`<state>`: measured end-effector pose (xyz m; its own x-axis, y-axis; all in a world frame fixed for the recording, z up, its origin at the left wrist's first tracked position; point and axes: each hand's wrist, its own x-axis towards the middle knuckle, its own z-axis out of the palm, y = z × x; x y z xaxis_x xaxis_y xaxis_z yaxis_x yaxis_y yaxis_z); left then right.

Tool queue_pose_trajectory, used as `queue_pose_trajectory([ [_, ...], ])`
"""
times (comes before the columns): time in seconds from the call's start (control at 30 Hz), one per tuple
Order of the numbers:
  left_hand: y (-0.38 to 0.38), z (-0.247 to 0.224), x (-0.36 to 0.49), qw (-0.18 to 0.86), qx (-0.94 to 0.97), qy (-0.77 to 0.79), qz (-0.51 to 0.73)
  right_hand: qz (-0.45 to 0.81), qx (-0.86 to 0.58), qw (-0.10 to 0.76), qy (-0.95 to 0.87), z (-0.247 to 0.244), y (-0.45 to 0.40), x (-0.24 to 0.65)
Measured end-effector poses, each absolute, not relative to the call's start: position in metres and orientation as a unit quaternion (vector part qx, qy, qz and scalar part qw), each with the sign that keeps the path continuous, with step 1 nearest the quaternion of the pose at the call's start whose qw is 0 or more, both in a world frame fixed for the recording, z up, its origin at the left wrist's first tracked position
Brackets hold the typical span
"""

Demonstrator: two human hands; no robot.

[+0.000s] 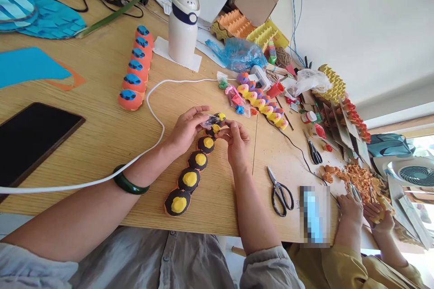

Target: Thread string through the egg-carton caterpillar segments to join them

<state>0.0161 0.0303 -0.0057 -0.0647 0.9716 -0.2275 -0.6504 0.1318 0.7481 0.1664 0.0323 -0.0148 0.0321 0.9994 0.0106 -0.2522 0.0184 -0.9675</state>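
My left hand point(188, 128), with a dark green bangle on its wrist, pinches a small clear plastic bag point(209, 121) that has something dark inside. Close on its right, my right hand point(235, 137) has its thumb and fingertips pressed together near the bag; what they hold is too small to make out. Both hands are over the far end of a row of dark cups with yellow centres point(189, 179), which runs down toward the table's front edge.
Orange cups with blue tops point(135, 66) and a white bottle point(183, 27) stand behind. Scissors point(280, 192) lie right, a phone point(37, 140) left. A white cable point(156, 122) crosses the table point(101, 144). Another person's hands point(351, 210) work at far right.
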Motion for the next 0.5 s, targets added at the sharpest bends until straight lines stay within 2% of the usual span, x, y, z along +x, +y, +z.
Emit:
queue_pose_trajectory([
  [0.5,0.0289,-0.0018,0.0156,0.672,0.181,0.383,0.607,0.555,-0.407,0.578,-0.439,-0.0171,0.0335,0.1649],
])
